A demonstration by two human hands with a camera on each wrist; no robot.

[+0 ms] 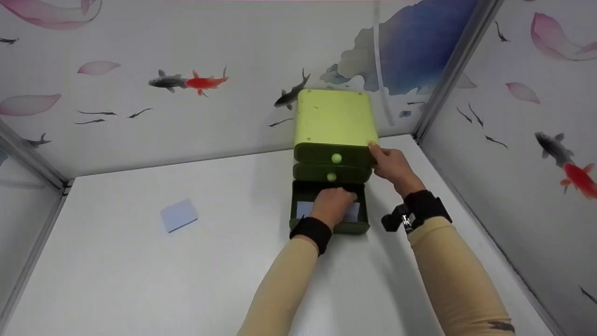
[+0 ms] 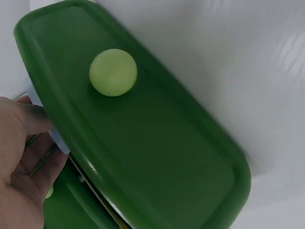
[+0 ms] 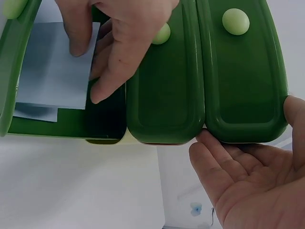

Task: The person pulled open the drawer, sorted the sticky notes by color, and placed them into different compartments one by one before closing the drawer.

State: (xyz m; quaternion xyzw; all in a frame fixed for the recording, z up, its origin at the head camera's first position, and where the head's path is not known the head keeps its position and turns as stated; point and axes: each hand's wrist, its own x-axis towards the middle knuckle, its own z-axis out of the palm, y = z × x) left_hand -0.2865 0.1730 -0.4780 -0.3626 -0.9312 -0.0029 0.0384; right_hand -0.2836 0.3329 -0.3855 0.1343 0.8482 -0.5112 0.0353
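Note:
A three-drawer green desk organizer (image 1: 336,116) with a lime top stands against the back wall, its bottom drawer (image 1: 297,189) pulled out. My left hand (image 1: 333,205) reaches into that drawer and pinches a light-blue sticky note pad (image 3: 55,62) by its edge, thumb on one face and fingers past the other. Below it more blue paper (image 3: 35,113) shows on the drawer's floor. At the organizer's upper right corner, my right hand (image 1: 395,169) holds the body, with its thumb (image 3: 294,112) on the top edge and its fingers against the side.
Another light-blue sticky note pad (image 1: 179,215) lies on the white table (image 1: 224,275), left of the organizer. The two upper drawers, with round lime knobs (image 1: 336,158), are closed. Printed wall panels (image 1: 224,37) border the table at the back and sides.

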